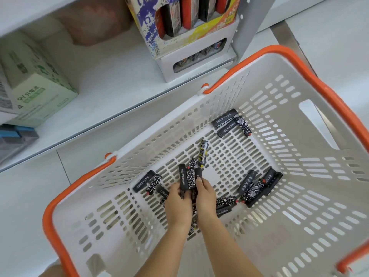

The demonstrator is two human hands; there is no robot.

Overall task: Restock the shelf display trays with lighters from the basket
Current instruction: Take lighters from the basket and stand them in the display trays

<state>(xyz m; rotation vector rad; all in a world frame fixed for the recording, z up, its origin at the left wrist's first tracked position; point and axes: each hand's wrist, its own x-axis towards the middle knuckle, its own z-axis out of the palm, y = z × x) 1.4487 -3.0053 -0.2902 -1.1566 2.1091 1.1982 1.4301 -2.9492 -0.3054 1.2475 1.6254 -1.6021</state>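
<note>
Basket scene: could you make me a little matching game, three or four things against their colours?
Things:
1. basket walls
2. basket handles
3. lighters
4. carton on the shelf

Colours:
A. black with white print
B. pale green
C. orange
D. white

Pairs: 1-D, 2-C, 3-A, 4-B
</note>
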